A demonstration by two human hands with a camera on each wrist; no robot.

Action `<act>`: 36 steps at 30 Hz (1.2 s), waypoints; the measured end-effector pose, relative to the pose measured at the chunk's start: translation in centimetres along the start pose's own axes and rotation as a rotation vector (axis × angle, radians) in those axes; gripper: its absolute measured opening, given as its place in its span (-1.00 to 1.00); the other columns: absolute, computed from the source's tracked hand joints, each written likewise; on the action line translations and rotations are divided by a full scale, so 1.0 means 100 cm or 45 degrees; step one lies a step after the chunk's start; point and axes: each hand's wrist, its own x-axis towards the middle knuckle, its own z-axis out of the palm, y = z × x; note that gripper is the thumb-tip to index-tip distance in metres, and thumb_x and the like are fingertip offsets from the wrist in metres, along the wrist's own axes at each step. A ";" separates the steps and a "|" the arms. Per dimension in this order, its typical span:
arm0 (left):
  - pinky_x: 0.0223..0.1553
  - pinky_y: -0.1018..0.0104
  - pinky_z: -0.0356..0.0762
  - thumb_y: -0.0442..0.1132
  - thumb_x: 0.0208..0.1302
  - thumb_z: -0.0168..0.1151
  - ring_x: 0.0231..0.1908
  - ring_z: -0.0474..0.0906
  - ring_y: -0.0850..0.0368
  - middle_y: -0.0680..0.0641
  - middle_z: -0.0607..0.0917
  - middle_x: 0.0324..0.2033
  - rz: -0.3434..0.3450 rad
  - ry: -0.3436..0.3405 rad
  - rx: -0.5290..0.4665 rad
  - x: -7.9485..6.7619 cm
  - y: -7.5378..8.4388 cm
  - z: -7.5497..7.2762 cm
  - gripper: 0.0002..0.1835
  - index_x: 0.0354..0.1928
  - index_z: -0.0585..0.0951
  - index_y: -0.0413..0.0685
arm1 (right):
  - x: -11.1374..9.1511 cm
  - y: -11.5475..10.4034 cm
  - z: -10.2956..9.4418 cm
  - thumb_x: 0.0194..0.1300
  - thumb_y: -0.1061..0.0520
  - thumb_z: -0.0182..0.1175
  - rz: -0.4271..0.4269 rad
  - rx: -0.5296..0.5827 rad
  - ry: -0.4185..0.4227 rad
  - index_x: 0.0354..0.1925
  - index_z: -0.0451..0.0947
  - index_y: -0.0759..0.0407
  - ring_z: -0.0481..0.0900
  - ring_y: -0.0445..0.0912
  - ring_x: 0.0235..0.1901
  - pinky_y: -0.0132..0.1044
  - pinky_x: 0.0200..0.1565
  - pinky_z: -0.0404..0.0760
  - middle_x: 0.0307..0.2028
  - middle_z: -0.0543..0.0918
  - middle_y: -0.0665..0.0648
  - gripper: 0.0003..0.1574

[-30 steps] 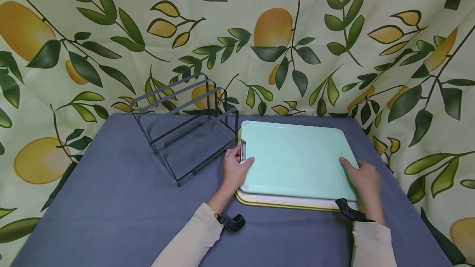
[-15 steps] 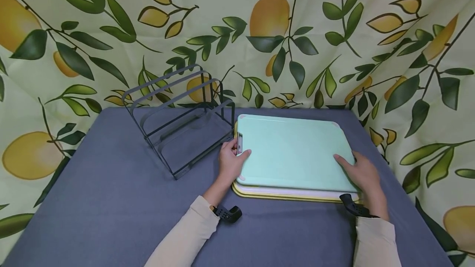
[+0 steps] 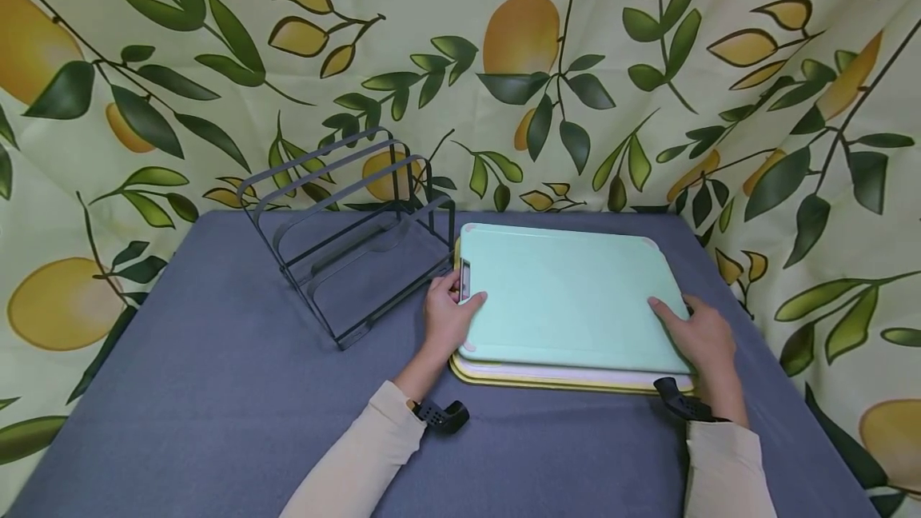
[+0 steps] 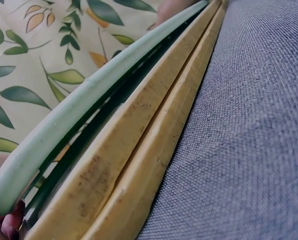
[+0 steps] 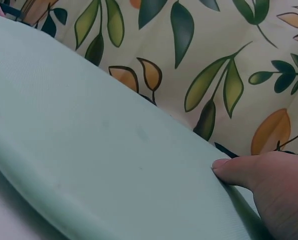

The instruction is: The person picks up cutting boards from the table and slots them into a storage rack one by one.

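Observation:
A mint-green cutting board (image 3: pixel 568 302) lies on top of a stack of boards. My left hand (image 3: pixel 446 314) grips its left short edge beside the slotted handle, thumb on top. On the opposite short edge, my right hand (image 3: pixel 701 342) holds the board with its thumb over the face and its other fingers mostly hidden. In the left wrist view, a dark gap separates the mint board from the yellow-edged boards (image 4: pixel 161 150) beneath. A pale lilac board (image 3: pixel 576 375) peeks out along the near side. The right thumb (image 5: pixel 238 169) shows at the rim in the right wrist view.
A dark metal rack (image 3: pixel 302 272) with several upright loops stands left of the stack, its right end close to the boards. Blue-grey cloth (image 3: pixel 216 390) covers the table. Behind hangs a fruit-and-leaf patterned curtain (image 3: pixel 424 6).
The head view has shifted slightly, moving the whole scene up and left since the oldest frame. Both hands keep hold of the mint board at the same edges.

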 end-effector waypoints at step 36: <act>-0.36 0.44 0.28 -0.23 0.03 0.46 -0.42 0.30 0.21 -0.08 0.47 -0.32 0.090 0.010 -0.024 0.000 -0.003 0.000 -0.33 0.23 0.49 -0.22 | -0.003 0.002 -0.003 0.25 -0.49 -0.05 0.121 0.335 0.098 0.37 0.26 0.27 0.46 0.19 -0.05 -0.33 -0.39 0.42 0.21 0.39 0.46 0.06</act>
